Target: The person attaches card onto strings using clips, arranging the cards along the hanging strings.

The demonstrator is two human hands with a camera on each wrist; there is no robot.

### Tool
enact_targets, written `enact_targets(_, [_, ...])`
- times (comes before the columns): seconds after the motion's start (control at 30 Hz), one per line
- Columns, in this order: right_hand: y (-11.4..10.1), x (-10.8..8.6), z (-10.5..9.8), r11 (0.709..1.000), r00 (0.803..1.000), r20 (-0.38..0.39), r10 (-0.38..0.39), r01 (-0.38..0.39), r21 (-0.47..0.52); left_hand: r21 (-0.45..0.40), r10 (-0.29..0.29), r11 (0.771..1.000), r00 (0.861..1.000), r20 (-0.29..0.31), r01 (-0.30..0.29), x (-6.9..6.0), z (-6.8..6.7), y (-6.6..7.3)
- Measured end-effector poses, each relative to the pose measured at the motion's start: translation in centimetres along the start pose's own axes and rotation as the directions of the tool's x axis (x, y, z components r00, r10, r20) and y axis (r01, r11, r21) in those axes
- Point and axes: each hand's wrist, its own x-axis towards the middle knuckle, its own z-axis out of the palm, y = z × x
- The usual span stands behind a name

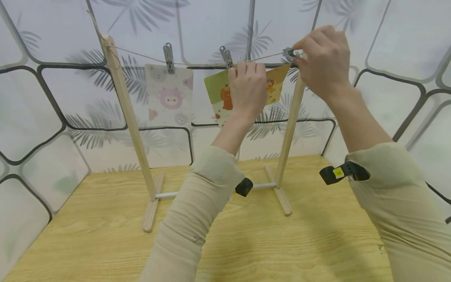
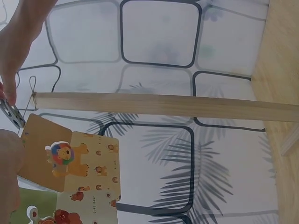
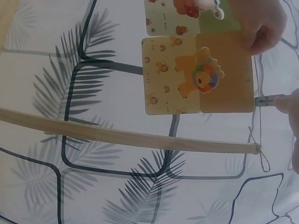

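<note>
My left hand (image 1: 248, 90) pinches an orange-and-yellow card with a lion (image 3: 205, 77) by its upper edge, just below the string. Beyond it, my right hand (image 1: 325, 62) pinches a metal clip (image 1: 289, 53) at the string, beside the card's upper right corner. In the right wrist view, the clip's tip meets the card's edge; whether it grips the card I cannot tell. A green card with a bear (image 1: 223, 96) hangs from a second clip (image 1: 227, 56), partly hidden by my left hand. Further left, a third clip (image 1: 169, 58) holds a pale card with a purple animal face (image 1: 170, 98).
The string (image 1: 141, 55) runs between two wooden posts, left (image 1: 128, 105) and right (image 1: 291, 129). Their feet stand on a wood-grain table (image 1: 95, 219), joined by a white bar (image 1: 165, 194). A leaf-patterned curtain (image 1: 218, 23) hangs behind.
</note>
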Motion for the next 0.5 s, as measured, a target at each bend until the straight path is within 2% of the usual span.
enact_targets(0.13, [0.09, 0.23, 0.22, 0.999, 0.999, 0.034, -0.034, 0.035, -0.016, 0.005, 0.016, 1.0, 1.0, 0.002, -0.016, -0.06, -0.06, -0.04])
enact_targets(0.5, [-0.69, 1.04, 0.17, 0.998, 0.993, 0.107, 0.056, -0.055, -0.014, -0.001, 0.029, 1.0, 0.999, -0.014, -0.029, 0.09, 0.24, 0.0])
